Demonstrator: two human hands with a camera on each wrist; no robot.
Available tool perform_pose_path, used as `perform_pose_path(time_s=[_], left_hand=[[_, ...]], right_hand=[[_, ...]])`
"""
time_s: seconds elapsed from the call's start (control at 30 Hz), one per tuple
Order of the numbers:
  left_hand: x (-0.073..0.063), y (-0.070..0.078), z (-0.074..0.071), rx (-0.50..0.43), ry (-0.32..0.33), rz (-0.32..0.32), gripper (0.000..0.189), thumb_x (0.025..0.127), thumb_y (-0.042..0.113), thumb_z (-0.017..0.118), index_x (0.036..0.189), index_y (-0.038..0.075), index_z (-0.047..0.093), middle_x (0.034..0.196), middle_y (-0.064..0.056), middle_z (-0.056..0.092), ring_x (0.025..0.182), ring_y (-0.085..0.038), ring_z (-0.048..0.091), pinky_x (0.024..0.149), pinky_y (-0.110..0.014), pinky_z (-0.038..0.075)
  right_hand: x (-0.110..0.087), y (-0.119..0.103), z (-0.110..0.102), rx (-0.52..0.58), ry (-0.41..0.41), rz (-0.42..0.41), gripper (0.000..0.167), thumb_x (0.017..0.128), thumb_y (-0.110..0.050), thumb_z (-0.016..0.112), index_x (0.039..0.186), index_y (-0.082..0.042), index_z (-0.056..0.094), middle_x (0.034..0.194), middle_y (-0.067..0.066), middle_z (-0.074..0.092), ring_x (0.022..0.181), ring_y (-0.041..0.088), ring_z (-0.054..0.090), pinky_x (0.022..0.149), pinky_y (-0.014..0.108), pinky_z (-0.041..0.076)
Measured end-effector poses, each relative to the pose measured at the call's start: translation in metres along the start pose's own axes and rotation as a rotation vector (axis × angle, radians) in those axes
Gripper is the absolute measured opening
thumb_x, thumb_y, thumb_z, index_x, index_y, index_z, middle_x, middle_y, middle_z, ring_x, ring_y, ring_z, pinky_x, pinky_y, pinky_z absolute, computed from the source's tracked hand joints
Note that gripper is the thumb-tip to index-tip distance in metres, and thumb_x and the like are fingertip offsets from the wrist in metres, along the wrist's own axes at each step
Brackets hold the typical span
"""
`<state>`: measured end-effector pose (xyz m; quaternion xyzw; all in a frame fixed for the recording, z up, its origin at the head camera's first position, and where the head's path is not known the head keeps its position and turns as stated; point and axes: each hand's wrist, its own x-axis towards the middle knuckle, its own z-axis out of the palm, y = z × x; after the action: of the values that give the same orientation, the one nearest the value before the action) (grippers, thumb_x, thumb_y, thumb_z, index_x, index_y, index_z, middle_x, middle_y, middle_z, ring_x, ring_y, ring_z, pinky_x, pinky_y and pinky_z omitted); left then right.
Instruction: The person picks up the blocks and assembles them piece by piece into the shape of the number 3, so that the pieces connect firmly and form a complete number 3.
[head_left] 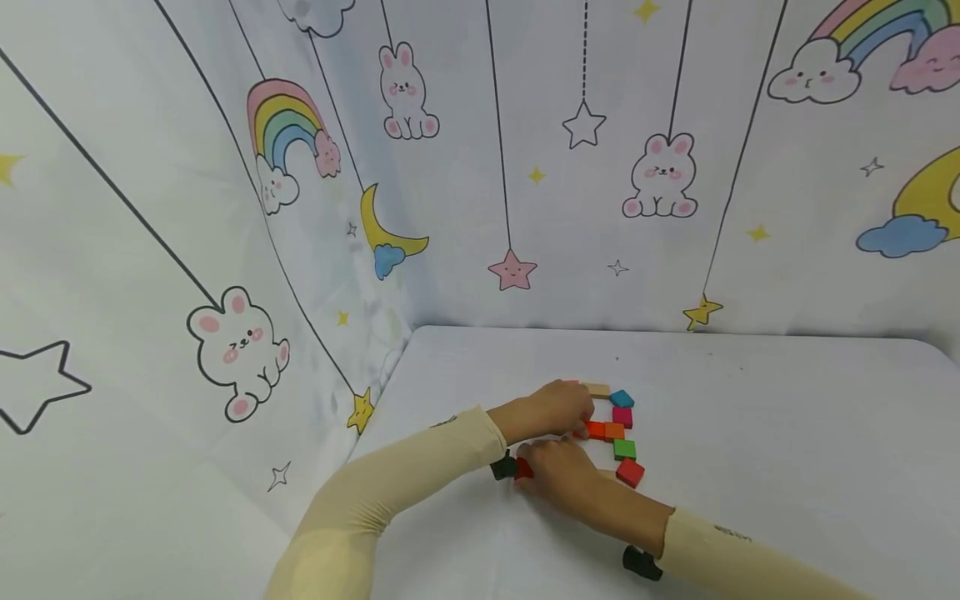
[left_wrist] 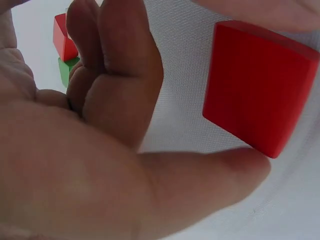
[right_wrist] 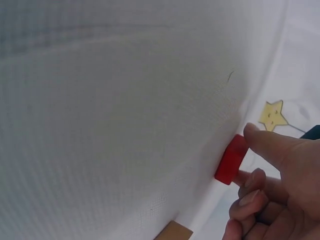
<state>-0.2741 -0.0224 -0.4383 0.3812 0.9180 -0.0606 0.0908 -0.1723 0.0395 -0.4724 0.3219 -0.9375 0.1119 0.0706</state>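
Note:
My right hand [head_left: 558,471] pinches a red block [right_wrist: 232,159] between thumb and forefinger low over the white table, its other fingers curled. In the left wrist view a close hand fills the frame, with thumb and finger at the edges of a large red block [left_wrist: 257,87]. Just beyond, my left hand [head_left: 558,408] reaches in with bent fingers at the left end of a row of blocks, beside an orange block [head_left: 595,430]. Its fingertips are mostly hidden, and I cannot tell whether they hold a block.
A curve of blocks runs to the right of the hands: a tan block [head_left: 597,390], a blue block [head_left: 622,398], a crimson block [head_left: 622,417], a green block [head_left: 625,450] and a red block [head_left: 631,472]. A tan block [right_wrist: 173,232] lies near my right wrist. Printed cloth [head_left: 465,192] stands behind and left.

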Motion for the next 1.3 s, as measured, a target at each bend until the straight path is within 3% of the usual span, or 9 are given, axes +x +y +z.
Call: perform_pose_path(time_s=[0.23,0.57,1.03,1.3], left_hand=[[-0.001,0.001,-0.001,-0.032,0.003,-0.007,0.014,0.097,0.032,0.079,0.103,0.019,0.081,0.088,0.008,0.062,0.082,-0.008,0.054,0.071,-0.018,0.044],[-0.001,0.001,-0.002,0.005,-0.001,-0.010,0.015,0.097,0.034,0.078,0.095,0.020,0.080,0.086,0.009,0.061,0.081,-0.007,0.053,0.072,-0.018,0.044],[-0.003,0.000,0.003,-0.013,0.003,-0.021,0.013,0.099,0.032,0.077,0.104,0.021,0.080,0.096,0.007,0.066,0.085,-0.007,0.055,0.077,-0.018,0.048],[-0.003,-0.001,0.002,-0.047,-0.001,-0.043,0.010,0.100,0.029,0.075,0.103,0.021,0.080,0.093,0.007,0.063,0.083,-0.007,0.055,0.073,-0.018,0.047]], right_hand=[[-0.001,0.002,0.000,0.027,0.021,0.015,0.036,0.079,-0.039,0.094,0.097,-0.013,0.077,0.069,-0.008,0.056,0.070,0.011,0.050,0.064,0.025,0.042],[-0.003,0.008,0.000,0.001,0.021,0.026,0.033,0.080,-0.038,0.094,0.090,-0.013,0.074,0.067,-0.008,0.054,0.068,0.011,0.049,0.063,0.025,0.041],[-0.010,0.014,-0.004,0.059,-0.041,0.083,0.038,0.076,-0.036,0.096,0.101,-0.012,0.078,0.077,-0.006,0.066,0.081,0.013,0.058,0.071,0.031,0.055],[-0.012,0.019,-0.006,0.057,-0.040,0.083,0.037,0.076,-0.036,0.096,0.098,-0.012,0.078,0.076,-0.006,0.067,0.079,0.012,0.058,0.071,0.029,0.057]])
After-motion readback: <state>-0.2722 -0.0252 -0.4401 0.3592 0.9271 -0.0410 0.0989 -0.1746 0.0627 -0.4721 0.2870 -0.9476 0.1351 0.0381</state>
